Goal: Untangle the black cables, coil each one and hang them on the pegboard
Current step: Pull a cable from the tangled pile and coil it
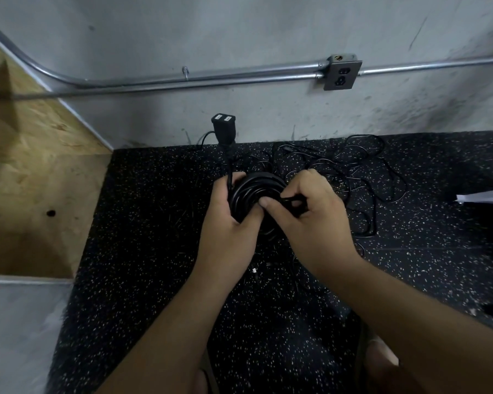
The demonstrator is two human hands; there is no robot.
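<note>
Head view: clasping a coiled cable (251,191) at the middle of the frame, over the floor (154,251), with the left grip (228,220) wrapped tight round the coil's 8 o'clock side. Pinching a black end of that same cable at the coil's 3 o'clock edge with the right grip (310,217), thumb and fingers curled narrow about it. Sticking up at 12 o'clock from the left grip, a stiff tail of the cable ending in a socket plug (223,122), upright, its face with two pale slots turned to the camera. Lying at 1 to 2 o'clock from the coil, just behind the right grip, a heap of loose cables (350,169), thin and looped over one another on the black speckled floor; impossible to tell how many. Running along the grey wall (239,29) at 12 o'clock, a metal pipe (211,78) joined to an outlet box (342,71) at 1 o'clock. Leaning at 9 o'clock, a wooden board (26,166). Showing at 5 o'clock, a foot (382,354).
</note>
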